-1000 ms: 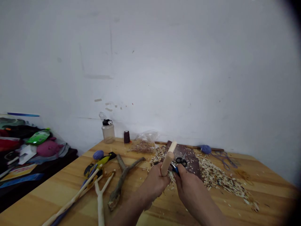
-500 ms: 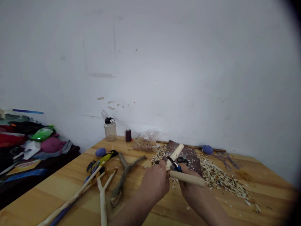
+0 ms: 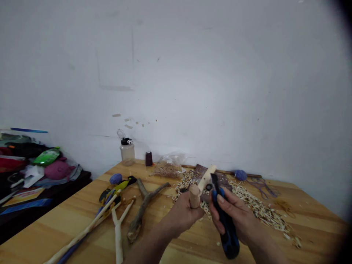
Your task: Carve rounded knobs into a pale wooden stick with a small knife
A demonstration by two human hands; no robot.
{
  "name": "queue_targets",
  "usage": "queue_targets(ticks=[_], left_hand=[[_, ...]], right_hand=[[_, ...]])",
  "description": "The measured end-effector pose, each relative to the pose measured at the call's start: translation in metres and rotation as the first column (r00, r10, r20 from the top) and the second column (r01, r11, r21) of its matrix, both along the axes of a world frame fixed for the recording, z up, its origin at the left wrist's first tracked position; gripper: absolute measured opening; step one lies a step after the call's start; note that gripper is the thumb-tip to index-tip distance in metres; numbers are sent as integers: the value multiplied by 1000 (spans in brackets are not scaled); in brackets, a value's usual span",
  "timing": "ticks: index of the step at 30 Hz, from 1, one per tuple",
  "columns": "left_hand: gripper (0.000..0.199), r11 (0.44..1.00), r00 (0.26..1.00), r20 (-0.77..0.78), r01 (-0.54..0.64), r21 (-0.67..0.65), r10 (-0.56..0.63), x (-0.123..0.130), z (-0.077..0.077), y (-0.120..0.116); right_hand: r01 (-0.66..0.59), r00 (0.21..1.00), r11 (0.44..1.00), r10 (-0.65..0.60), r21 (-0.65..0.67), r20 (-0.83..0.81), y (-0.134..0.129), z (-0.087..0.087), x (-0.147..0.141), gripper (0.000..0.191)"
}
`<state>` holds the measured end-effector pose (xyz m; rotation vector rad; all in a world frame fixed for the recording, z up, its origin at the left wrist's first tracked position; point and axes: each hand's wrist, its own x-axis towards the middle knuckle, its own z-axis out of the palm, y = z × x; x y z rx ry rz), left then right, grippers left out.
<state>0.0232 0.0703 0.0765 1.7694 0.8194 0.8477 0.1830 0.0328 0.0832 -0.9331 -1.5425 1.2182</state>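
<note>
- I see my left hand (image 3: 183, 216) curled shut around a pale peeled stick (image 3: 202, 185). The fingers wrap it tight.
- The stick is up in the air over the table, in that left hand. Its round cut end pokes out by my thumb, and the long part leans up and to the right.
- My right hand (image 3: 233, 216) is shut around the fat blue and black handle of a knife (image 3: 228, 231). The fingers press it, and the handle sticks out below the hand.
- The dark blade (image 3: 213, 181) points up, just beside the stick.
- Under my hands is a dark board (image 3: 202, 172) with scissors (image 3: 209, 187) on it, partly hidden.
- Lots of wood shavings (image 3: 255, 207) lie on the table (image 3: 316, 234) on both sides of the board.
- Farther back stand a clear bottle (image 3: 127, 154), a dark thread spool (image 3: 149, 158) and a plastic bag (image 3: 170, 165).
- On the left lie a bark branch (image 3: 143, 209), a forked white stick (image 3: 118, 234) and a long white stick (image 3: 82, 231).
- A purple yarn ball (image 3: 240, 175) sits at the back.
</note>
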Motion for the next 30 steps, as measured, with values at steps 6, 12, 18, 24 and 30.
queue_targets(ticks=[6, 12, 18, 24, 30], left_hand=[[17, 959, 994, 112, 40, -280, -9, -3, -8, 6], [19, 910, 960, 279, 141, -391, -29, -2, -17, 11], [18, 883, 941, 339, 176, -436, -20, -1, -14, 9], [20, 880, 938, 346, 180, -440, -19, -2, -17, 11], [19, 860, 928, 373, 197, -470, -9, -1, -17, 11]], right_hand=[[137, 881, 944, -255, 301, 398, 4, 5, 5, 33], [144, 640, 876, -437, 461, 632, 8, -1, 0, 25], [136, 562, 879, -448, 457, 695, 9, -4, -3, 24], [127, 475, 849, -506, 513, 720, 11, -10, -6, 21], [147, 354, 773, -623, 617, 697, 12, -18, -8, 19]])
